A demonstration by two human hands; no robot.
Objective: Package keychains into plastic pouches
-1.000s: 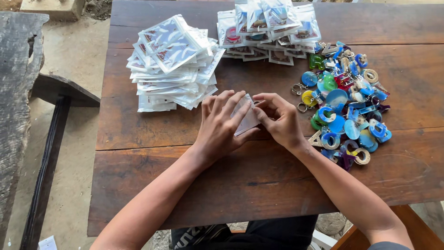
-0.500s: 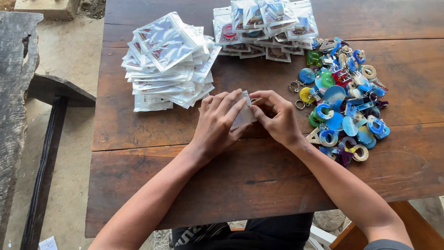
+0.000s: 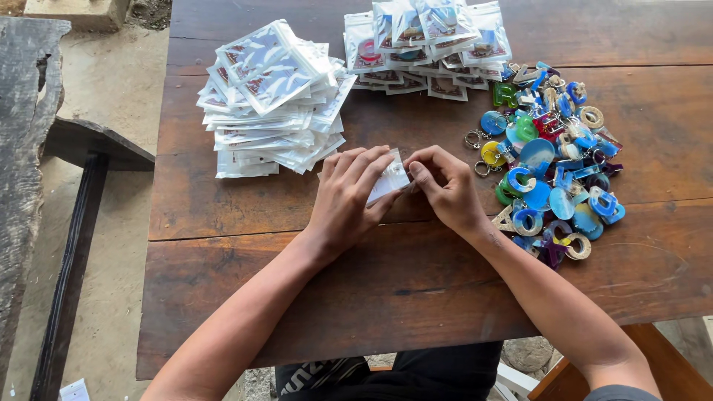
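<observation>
we are pinching a small clear plastic zip pouch (image 3: 389, 178) between left hand (image 3: 349, 199) and right hand (image 3: 445, 189) fingers, apparently sealing it; pressing along its edge seems needed.

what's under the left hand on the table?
A small clear pouch lies under the left hand, and the right hand pinches its edge. Only one corner shows past the fingers. Whether anything is inside is hidden. Beneath is the wooden table.
</observation>
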